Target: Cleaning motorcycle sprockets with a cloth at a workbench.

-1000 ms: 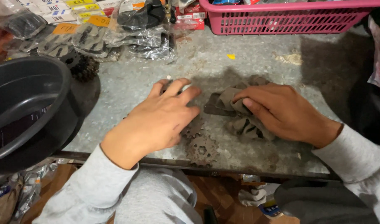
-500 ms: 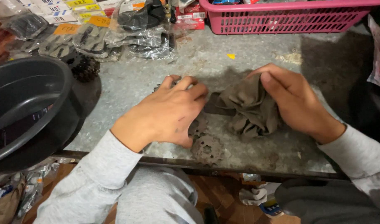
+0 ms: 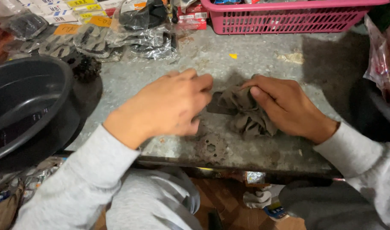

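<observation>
Left hand [image 3: 169, 106] fingers curled, tips pinching the dark edge of a crumpled grey rag [image 3: 246, 113], right hand [image 3: 284, 106] fingers pressed closed on it, rusty sprocket [image 3: 211, 148] just below.

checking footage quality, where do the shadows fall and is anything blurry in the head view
Head view: both hands sharp; the right hand on the brown rag casts a dark shadow on the grey bench by the pink basket; black basin dim; no glare.
</observation>
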